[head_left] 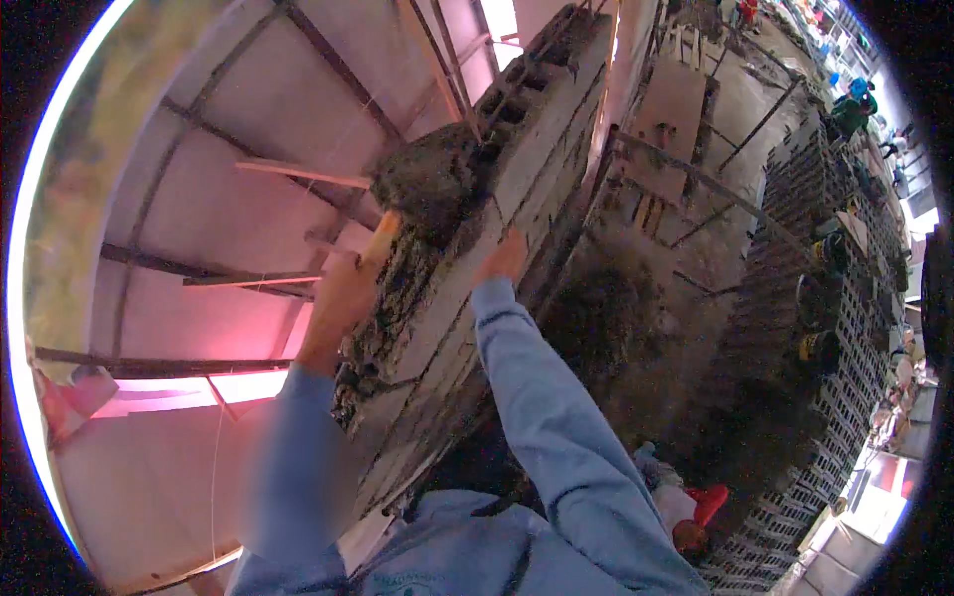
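Note:
A grey block wall [462, 298] runs diagonally up the view, with wet mortar [388, 313] spread roughly along its top. My left hand [346, 298] is closed above the wall's left edge, around a tan handle [384, 236]. The handle leads into a thick dark lump of mortar [427, 179]; it looks like a trowel, its blade hidden. My right hand [505, 256] rests against the wall's right face, fingers stretched out and holding nothing that I can see. Hollow blocks [532, 74] top the wall's far end.
Pink-lit sheeting on a metal frame [278, 119] lies close on the left, with timber pieces [303, 175] jutting toward the wall. On the right, well below, are scaffold poles [711, 184], long stacks of hollow blocks [785, 517] and a person in red and white [691, 507].

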### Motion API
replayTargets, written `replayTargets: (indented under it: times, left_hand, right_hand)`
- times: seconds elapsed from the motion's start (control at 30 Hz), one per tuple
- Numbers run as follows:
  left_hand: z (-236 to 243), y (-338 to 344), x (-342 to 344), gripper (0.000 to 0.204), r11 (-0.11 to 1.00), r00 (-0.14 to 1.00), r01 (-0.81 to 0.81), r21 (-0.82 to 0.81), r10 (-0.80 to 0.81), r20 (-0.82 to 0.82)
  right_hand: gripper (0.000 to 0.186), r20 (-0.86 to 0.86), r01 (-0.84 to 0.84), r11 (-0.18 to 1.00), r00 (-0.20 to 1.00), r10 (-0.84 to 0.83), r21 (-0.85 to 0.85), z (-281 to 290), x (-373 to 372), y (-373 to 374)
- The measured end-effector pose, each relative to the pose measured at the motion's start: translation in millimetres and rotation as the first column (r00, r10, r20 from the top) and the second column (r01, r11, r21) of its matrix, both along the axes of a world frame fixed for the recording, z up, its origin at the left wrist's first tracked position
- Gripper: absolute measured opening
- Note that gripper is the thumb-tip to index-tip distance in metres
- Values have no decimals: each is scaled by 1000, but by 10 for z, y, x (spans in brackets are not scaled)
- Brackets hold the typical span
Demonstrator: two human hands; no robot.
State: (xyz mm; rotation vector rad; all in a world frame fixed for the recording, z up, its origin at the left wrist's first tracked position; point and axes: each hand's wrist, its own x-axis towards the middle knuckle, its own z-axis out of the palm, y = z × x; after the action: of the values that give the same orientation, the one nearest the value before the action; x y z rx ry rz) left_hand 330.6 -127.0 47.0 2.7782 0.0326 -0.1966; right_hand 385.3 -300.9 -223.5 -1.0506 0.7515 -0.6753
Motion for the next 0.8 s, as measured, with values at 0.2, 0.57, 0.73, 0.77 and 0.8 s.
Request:
replayTargets:
  times: [0.2,0.57,0.73,0.77,0.8]
  left_hand:
    - [247,39,43,37,977,981,107,184,-134,140]
    - [511,-149,-357,41,943,958,282,178,-288,4]
    - [140,-106,-463,48,991,975,122,52,-130,178]
    - [91,-105,-403,49,998,991,53,35,-57,125]
    - [81,-48,-436,49,998,984,64,27,-67,165]
  right_hand:
    - [49,-575,-482,842,770,276,-242,495,76,-4]
    - [57,-306,-310,937,886,347,164,-531,318,-193]
    - [72,-180,-242,788,896,405,566,32,-388,-169]
    - [67,-180,-204,780,910,374,592,276,-639,-111]
    - [62,-179,-156,777,928,327,609,585,-885,-127]
